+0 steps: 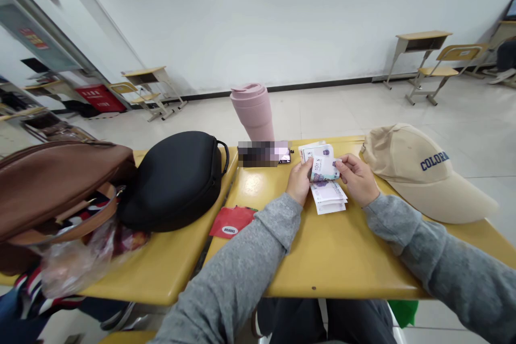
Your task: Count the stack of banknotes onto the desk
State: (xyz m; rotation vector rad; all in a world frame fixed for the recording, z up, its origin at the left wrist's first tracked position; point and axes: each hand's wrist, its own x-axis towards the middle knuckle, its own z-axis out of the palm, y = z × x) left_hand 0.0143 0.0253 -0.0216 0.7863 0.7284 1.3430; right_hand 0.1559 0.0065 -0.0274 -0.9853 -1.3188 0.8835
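Observation:
My left hand (299, 181) pinches the left side of a stack of folded printed paper sheets (325, 167) above the desk. They are white with purple and teal print and look like banknotes. At the upper right edge of the stack, my right hand (357, 178) grips a sheet between thumb and fingertips. Lower folded ends hang towards me beneath both hands. A dark phone (284, 156), partly blurred out, lies beyond my left hand. Close to my left forearm rests a flat red pouch (231, 221) with a white oval label.
A pink lidded tumbler (256, 110) stands at the desk's far edge. On the right sits a beige cap (403, 156). The adjoining desk to the left bears a black rounded case (173, 183), a brown bag (60, 183) and a clear plastic bag (76, 263).

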